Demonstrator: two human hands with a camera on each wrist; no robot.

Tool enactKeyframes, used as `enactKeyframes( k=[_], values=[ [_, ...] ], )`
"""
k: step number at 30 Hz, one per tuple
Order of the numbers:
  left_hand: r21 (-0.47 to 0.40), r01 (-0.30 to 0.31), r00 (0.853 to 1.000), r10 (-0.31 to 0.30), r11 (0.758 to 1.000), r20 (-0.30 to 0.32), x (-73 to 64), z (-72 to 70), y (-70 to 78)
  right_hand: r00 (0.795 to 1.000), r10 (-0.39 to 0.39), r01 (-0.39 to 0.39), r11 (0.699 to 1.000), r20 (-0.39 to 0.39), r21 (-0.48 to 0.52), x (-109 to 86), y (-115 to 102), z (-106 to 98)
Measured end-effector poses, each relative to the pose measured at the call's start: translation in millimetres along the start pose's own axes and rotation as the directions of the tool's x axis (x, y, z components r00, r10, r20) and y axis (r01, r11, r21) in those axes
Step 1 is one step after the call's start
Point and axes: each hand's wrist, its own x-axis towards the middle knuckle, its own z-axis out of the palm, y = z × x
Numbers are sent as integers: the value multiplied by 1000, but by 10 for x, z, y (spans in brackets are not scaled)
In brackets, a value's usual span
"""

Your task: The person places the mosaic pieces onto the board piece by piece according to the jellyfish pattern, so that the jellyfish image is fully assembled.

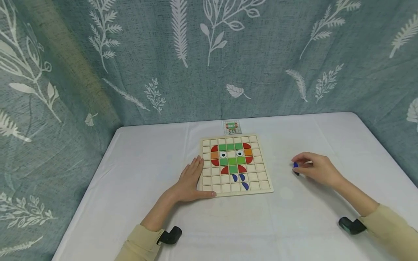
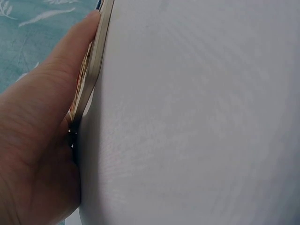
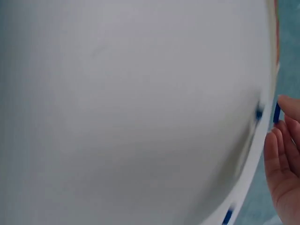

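Observation:
A wooden grid board lies on the white table, showing a figure of red, green, orange and blue tiles with two eyes. My left hand lies flat with straight fingers against the board's left edge, its thumb along the front edge; the left wrist view shows the hand pressed to the board's rim. To the right of the board, my right hand pinches a small blue tile just above the table. The blue tile shows at the fingertips in the right wrist view.
A small pattern card lies behind the board. A leaf-print curtain closes in the back and both sides. Another dark piece lies on the table under the right hand.

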Motion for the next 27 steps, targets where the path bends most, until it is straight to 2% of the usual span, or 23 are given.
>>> enactKeyframes(
  k=[4,8,12,15,21,27],
  values=[
    [11,3,1000,-3,1000,5,3,0,12,998,-56,52,996,43,73,99,-272,228],
    [12,2,1000,-2,1000,7,13,5,8,983,-135,114,981,125,158,181,-554,504],
    [3,-10,1000,10,1000,-5,14,5,10,950,-210,162,964,231,209,240,-771,753],
    [2,-16,1000,16,1000,-10,16,7,7,920,-280,225,950,276,215,275,-889,885],
    [6,-1,1000,1,1000,3,36,10,14,880,-369,336,929,300,157,329,-1011,1002],
    [6,2,1000,-2,1000,7,36,11,23,871,-383,357,924,309,139,338,-1036,1016]
  ],
)
